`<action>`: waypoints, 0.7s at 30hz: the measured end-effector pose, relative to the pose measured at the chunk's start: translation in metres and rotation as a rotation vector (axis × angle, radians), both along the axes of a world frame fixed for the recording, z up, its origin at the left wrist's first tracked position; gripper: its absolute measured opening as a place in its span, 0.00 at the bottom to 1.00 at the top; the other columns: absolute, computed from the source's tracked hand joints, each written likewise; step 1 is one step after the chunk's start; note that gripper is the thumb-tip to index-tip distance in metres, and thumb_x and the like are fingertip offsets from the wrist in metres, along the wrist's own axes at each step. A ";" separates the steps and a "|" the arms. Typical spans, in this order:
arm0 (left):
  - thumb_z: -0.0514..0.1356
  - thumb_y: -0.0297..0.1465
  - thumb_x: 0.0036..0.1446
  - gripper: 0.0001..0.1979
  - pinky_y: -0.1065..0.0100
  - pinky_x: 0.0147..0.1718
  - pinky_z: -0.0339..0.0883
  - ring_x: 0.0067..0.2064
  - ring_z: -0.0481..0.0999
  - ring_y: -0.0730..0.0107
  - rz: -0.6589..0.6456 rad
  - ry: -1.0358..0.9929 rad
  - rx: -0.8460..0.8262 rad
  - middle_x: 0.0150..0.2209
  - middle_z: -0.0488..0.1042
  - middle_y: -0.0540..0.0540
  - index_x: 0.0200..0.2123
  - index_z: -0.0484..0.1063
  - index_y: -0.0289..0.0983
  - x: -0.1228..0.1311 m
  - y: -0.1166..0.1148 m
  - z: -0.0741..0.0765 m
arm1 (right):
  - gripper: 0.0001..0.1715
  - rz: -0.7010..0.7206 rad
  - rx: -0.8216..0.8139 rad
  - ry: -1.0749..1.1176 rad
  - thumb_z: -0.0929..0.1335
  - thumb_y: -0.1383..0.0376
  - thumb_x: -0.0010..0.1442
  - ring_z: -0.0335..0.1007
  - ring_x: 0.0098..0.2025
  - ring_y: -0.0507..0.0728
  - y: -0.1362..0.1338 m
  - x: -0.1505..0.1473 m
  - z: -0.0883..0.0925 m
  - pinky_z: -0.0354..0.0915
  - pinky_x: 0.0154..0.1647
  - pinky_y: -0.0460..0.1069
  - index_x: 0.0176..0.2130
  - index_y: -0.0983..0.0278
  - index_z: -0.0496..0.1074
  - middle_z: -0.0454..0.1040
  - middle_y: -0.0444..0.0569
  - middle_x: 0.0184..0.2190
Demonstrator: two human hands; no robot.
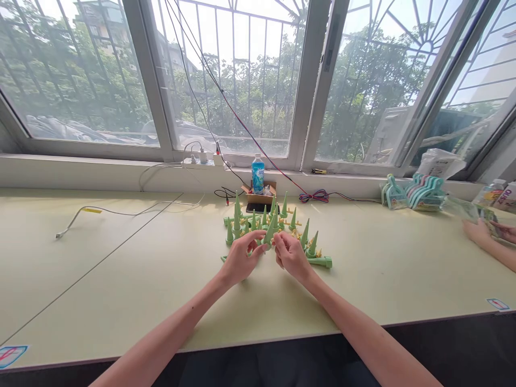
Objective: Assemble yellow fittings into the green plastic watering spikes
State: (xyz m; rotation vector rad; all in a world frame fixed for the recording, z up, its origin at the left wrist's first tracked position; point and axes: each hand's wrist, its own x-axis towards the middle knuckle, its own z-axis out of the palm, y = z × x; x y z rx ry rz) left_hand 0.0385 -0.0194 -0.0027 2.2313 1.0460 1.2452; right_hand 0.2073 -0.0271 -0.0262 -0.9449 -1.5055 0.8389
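Over the middle of the table (121,301), my left hand (241,257) grips a green plant watering spike (269,235), a tapered cone with its tip up. Close against the spike's right side, my right hand (293,255) is closed in a pinch; whatever is between those fingertips is hidden. Behind both hands stand several more green watering spikes (305,234), points upward, with small yellow valve pieces (297,223) among them. One lying spike (324,262) rests on its side by my right wrist. My hands cover part of the group.
A blue-labelled bottle (258,173) rises at a small cardboard box (276,189), with a dark phone-like slab (257,207) in front. Cables (318,195) run along the back. Teal hangers (427,191) stand at right, near another person's hands (479,234). A white cable (72,220) lies left.
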 end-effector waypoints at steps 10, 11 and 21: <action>0.57 0.37 0.61 0.14 0.69 0.31 0.67 0.29 0.68 0.72 -0.010 -0.053 -0.060 0.36 0.75 0.46 0.48 0.71 0.39 -0.002 0.003 -0.003 | 0.25 0.001 -0.037 -0.024 0.60 0.45 0.65 0.54 0.12 0.47 0.000 0.001 0.000 0.50 0.13 0.44 0.28 0.61 0.60 0.55 0.36 0.16; 0.57 0.37 0.61 0.14 0.69 0.31 0.67 0.29 0.68 0.72 -0.011 -0.050 -0.057 0.36 0.75 0.46 0.48 0.71 0.39 -0.002 0.003 -0.003 | 0.25 0.021 -0.049 -0.009 0.60 0.46 0.65 0.54 0.11 0.47 0.000 0.001 0.000 0.50 0.12 0.44 0.27 0.61 0.59 0.54 0.36 0.16; 0.56 0.38 0.60 0.14 0.68 0.30 0.67 0.29 0.70 0.70 -0.026 -0.039 -0.060 0.29 0.74 0.48 0.46 0.71 0.38 -0.001 0.000 0.001 | 0.24 0.137 -0.070 0.109 0.62 0.48 0.65 0.48 0.12 0.45 -0.005 0.000 0.004 0.48 0.12 0.43 0.27 0.61 0.57 0.50 0.34 0.17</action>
